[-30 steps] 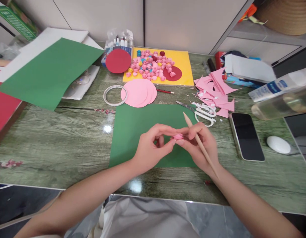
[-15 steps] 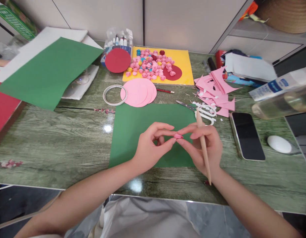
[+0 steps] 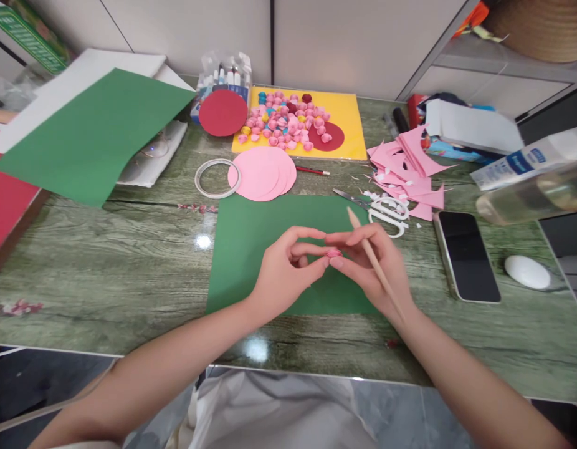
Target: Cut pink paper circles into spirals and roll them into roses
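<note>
The left grip (image 3: 280, 272) and right grip (image 3: 392, 265) pinch 1 pink roll (image 3: 334, 253) between them, equally near; its long axis is unclear. A stick (image 3: 372, 255) slants across the right grip.

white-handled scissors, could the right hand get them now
Probably yes: the scissors lie just beyond the right hand, handles mostly uncovered, though it is busy with a wooden stick and pink piece.
</note>
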`<state>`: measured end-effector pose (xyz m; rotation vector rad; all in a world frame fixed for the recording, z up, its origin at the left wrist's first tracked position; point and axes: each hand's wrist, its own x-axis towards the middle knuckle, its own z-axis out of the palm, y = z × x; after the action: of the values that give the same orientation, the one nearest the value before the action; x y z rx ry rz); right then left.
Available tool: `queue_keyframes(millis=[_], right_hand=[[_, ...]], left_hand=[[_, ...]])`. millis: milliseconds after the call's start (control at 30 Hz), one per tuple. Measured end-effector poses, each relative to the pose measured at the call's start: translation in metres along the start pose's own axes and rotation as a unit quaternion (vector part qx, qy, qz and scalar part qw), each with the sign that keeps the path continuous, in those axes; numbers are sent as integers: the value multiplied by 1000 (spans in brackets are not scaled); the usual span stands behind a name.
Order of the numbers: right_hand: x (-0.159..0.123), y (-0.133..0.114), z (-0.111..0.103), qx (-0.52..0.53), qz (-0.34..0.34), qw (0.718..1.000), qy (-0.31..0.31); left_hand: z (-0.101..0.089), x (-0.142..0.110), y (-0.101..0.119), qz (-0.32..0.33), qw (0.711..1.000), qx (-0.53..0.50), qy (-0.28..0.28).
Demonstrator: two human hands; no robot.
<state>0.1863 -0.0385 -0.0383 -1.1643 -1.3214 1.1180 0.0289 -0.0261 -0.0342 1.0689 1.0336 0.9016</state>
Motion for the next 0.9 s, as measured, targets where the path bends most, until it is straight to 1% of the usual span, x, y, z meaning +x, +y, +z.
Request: queue_keyframes(millis=[67, 100, 467, 533, 667, 800, 900], right_hand=[[2, 1, -1, 28, 48, 998, -26], [3, 2, -2, 33, 58, 997, -28], [2, 3, 4, 28, 84, 996, -16], [3, 3, 3, 40, 96, 994, -18], [6, 6, 0, 86, 129, 987, -43], [8, 10, -2, 130, 135, 981, -47], [8, 14, 0, 142, 141, 979, -46]], left_hand=[[-1, 1, 0, -6, 1000, 7, 2], [-2, 1, 0, -8, 1000, 12, 6], [0, 1, -2, -20, 999, 22, 32], [0, 2, -2, -35, 999, 0, 26], [-3, 6, 0, -80, 994, -74, -8], [-6, 9, -1, -108, 982, -149, -30], [-7, 10, -2, -120, 973, -194, -37]])
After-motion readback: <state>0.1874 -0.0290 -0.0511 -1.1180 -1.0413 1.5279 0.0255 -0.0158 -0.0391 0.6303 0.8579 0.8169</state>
